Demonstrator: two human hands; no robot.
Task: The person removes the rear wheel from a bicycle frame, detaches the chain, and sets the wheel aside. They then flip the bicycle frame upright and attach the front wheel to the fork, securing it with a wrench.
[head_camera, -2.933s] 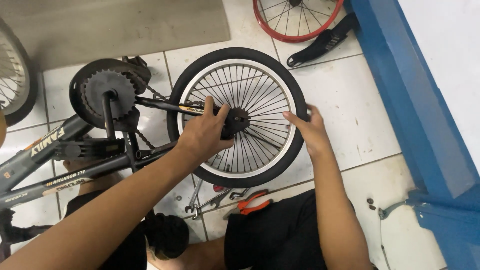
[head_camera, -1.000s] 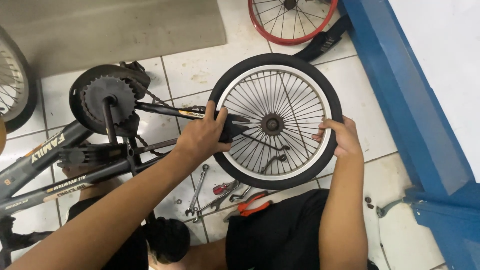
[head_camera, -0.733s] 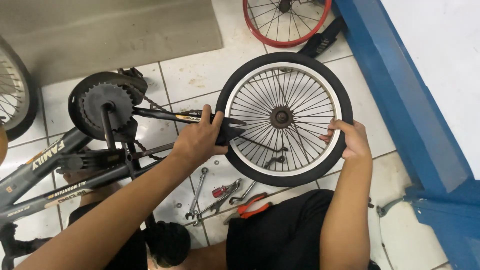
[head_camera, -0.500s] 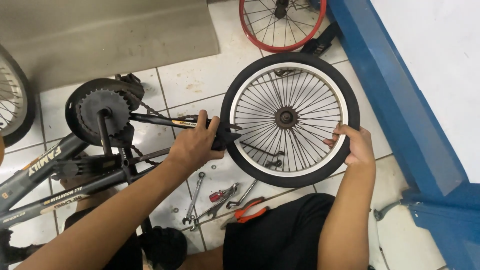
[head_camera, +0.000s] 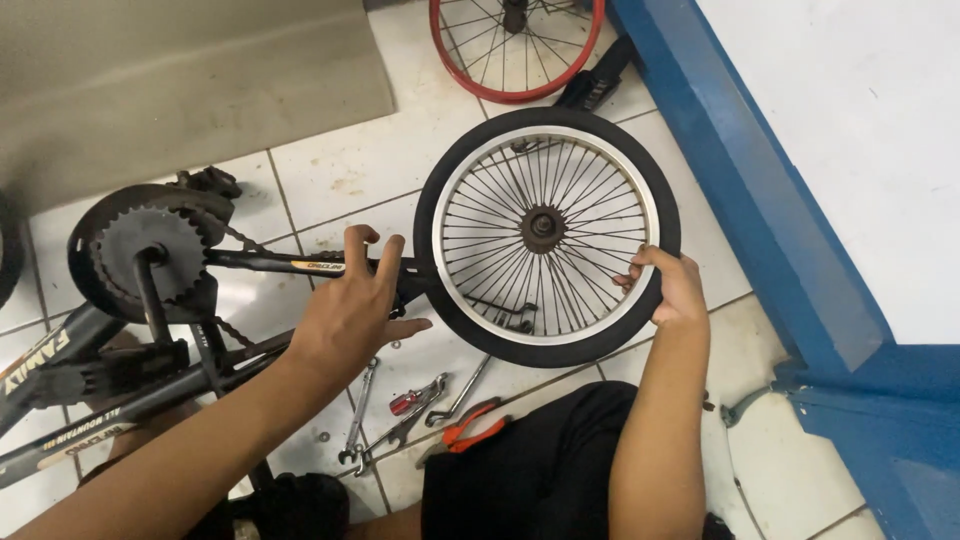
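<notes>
Black-tyred wheel [head_camera: 547, 236] gripped by right hand [head_camera: 668, 288], left hand [head_camera: 350, 310] on frame [head_camera: 290, 264]

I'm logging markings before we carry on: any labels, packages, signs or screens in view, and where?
Frame decal: pale lettering along the dark grey tube, far left.
Lower decal: pale lettering on the black tube, bottom left.
Stay sticker: small orange strip on the black stay, just above the left hand.
No packages, signs or screens.

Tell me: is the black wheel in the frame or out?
Out. The black wheel lies beyond the frame's rear stays, its hub free; the right hand grips its rim.
</notes>
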